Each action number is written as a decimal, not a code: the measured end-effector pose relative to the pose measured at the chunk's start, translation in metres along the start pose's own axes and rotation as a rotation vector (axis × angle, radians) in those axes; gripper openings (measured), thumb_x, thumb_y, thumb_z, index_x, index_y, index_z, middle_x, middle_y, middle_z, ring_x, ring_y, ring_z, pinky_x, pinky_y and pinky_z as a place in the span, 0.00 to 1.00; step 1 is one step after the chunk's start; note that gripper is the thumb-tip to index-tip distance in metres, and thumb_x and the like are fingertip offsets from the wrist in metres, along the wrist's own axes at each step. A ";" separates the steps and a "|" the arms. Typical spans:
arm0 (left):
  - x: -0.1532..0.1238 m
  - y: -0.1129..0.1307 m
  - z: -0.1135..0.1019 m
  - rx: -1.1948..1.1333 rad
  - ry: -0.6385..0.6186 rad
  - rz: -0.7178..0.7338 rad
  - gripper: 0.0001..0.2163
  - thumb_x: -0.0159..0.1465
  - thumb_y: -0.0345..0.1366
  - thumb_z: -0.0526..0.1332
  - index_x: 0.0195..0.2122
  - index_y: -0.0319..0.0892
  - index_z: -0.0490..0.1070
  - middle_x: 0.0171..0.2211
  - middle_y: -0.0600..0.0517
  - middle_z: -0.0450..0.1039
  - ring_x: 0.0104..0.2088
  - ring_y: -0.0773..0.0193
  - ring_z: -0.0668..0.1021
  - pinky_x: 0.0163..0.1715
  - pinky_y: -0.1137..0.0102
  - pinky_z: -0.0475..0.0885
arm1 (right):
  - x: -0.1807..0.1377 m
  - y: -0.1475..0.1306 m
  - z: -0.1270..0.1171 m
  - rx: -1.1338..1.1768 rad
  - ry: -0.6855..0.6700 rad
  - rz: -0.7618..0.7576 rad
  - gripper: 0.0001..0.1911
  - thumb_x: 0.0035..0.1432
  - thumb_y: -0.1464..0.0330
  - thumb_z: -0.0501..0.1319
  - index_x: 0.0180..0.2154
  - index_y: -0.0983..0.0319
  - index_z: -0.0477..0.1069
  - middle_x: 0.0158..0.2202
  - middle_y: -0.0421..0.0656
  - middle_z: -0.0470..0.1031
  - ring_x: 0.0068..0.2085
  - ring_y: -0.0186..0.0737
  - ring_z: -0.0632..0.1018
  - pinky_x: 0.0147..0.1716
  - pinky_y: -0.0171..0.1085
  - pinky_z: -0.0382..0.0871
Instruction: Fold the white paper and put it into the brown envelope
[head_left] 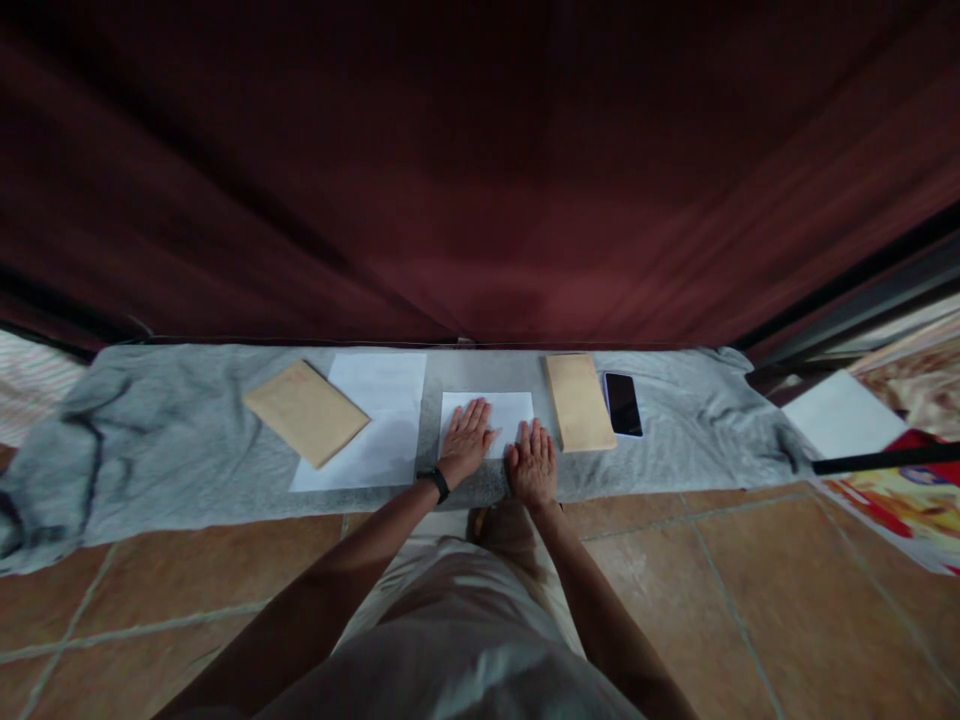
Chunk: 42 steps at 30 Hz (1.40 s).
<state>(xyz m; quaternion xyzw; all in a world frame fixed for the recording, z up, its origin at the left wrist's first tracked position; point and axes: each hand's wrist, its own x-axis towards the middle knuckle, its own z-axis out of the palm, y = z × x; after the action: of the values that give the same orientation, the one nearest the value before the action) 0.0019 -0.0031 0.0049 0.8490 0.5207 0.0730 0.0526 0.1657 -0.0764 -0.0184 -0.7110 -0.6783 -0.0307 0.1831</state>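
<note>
A small white sheet of paper, perhaps folded, lies on the grey cloth in front of me. My left hand rests flat on its left half, fingers stretched out and pointing away from me. At the paper's right end my right hand lies palm down with its fingers extended, the fingertips over the near right corner. Neither hand grips anything. Just right of the paper is a tan envelope. To the left lie larger white sheets, partly covered by another tan envelope.
The grey cloth covers a long narrow surface. A smartphone lies beside the right envelope. Behind rises a dark red curtain. Tiled floor is below. At the far right are a white sheet, a dark bar and colourful printed packaging.
</note>
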 end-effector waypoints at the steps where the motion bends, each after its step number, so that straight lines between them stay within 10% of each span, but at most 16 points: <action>1: 0.003 -0.002 -0.001 -0.002 0.002 -0.008 0.29 0.75 0.43 0.43 0.73 0.34 0.53 0.73 0.42 0.53 0.74 0.55 0.53 0.73 0.52 0.46 | 0.000 0.000 0.000 -0.001 0.003 0.000 0.31 0.74 0.61 0.47 0.71 0.70 0.54 0.72 0.61 0.55 0.70 0.58 0.61 0.66 0.54 0.55; 42: -0.004 -0.014 -0.008 -0.015 0.026 -0.118 0.28 0.73 0.39 0.47 0.72 0.35 0.55 0.74 0.40 0.48 0.74 0.48 0.51 0.72 0.51 0.45 | 0.012 -0.018 -0.003 0.088 -0.134 -0.222 0.25 0.74 0.65 0.50 0.68 0.54 0.62 0.72 0.48 0.59 0.71 0.50 0.61 0.68 0.53 0.53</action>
<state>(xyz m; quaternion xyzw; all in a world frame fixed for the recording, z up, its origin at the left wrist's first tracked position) -0.0135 -0.0003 0.0105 0.8154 0.5698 0.0849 0.0564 0.1497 -0.0661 -0.0080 -0.6234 -0.7641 0.0264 0.1639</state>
